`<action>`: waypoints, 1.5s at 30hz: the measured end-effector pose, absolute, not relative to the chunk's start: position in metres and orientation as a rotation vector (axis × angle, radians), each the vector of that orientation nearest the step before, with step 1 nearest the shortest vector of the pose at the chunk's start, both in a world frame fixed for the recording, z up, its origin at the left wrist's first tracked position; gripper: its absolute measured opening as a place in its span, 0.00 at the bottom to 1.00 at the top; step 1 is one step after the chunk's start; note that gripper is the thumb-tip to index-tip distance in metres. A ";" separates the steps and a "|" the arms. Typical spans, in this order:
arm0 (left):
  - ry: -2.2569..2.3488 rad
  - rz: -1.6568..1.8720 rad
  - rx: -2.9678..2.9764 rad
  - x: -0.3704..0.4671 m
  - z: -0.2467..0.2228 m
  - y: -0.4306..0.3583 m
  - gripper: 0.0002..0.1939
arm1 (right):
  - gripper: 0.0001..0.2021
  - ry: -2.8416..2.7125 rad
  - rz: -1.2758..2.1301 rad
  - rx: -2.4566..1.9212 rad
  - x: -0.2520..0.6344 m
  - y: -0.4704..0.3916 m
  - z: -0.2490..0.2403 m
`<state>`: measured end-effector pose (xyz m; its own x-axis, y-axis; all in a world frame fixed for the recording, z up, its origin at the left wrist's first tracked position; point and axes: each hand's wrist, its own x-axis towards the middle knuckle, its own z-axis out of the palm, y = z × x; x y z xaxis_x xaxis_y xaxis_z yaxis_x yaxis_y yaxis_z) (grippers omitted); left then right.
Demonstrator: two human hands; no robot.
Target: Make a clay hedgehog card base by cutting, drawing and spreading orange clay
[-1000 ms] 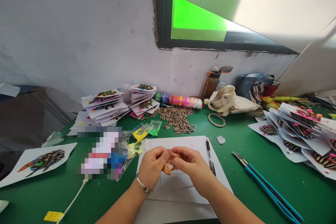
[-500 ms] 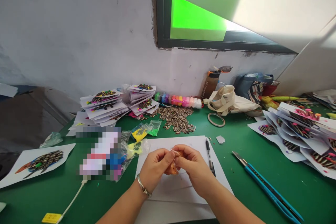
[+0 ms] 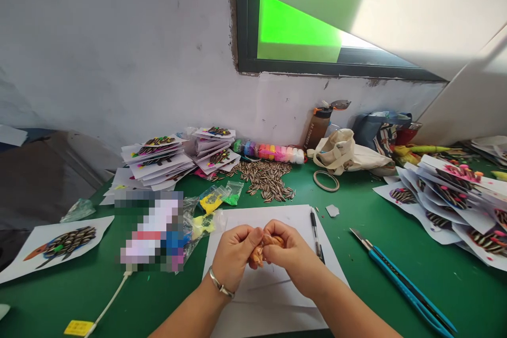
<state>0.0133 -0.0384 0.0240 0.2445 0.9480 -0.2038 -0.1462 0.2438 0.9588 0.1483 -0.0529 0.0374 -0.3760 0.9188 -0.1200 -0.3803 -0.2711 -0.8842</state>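
My left hand (image 3: 237, 251), with a silver bangle at its wrist, pinches a small plastic bag of orange clay (image 3: 258, 257). The fingers of my right hand (image 3: 288, 245) close on the same bag from the other side. Both hands are nearly touching, thumbs up, and their fingers hide part of the bag. Below them lies white paper (image 3: 273, 290) with faint lines on it. A black pen (image 3: 316, 229) rests along the paper's right edge.
Bags of yellow clay (image 3: 209, 202) and striped sunflower seeds (image 3: 267, 179) lie beyond the paper. A blue-handled cutter (image 3: 407, 285) with a bare blade tip is at right, near stacked seed pictures (image 3: 447, 195). A tape roll (image 3: 326, 180) and cloth bag (image 3: 340, 152) sit farther back.
My fingers have shifted on the bag, and the orange clay now shows more on the right, between my right thumb and fingers. The paper has slid slightly.
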 end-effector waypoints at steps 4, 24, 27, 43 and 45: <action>1.015 0.933 1.034 0.011 0.025 -0.037 0.24 | 0.06 -0.980 1.737 -0.876 0.146 -0.054 0.035; 0.945 0.926 0.881 0.007 0.029 -0.037 0.22 | 0.12 -1.088 1.687 -0.982 0.148 -0.056 0.033; 0.915 0.819 0.938 0.004 0.031 -0.036 0.21 | 0.10 -1.079 1.578 -0.987 0.149 -0.055 0.031; 0.964 0.864 0.735 0.009 0.030 -0.036 0.18 | 0.07 -1.178 1.608 -1.052 0.156 -0.051 0.027; 0.993 0.863 0.778 0.009 0.028 -0.036 0.18 | 0.06 -1.187 1.562 -1.110 0.155 -0.050 0.024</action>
<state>0.0095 -0.0356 0.0278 0.2910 0.8808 -0.3735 -0.2473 0.4464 0.8600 0.1554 -0.0501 0.0245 -0.2361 0.9603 -0.1484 -0.1140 -0.1791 -0.9772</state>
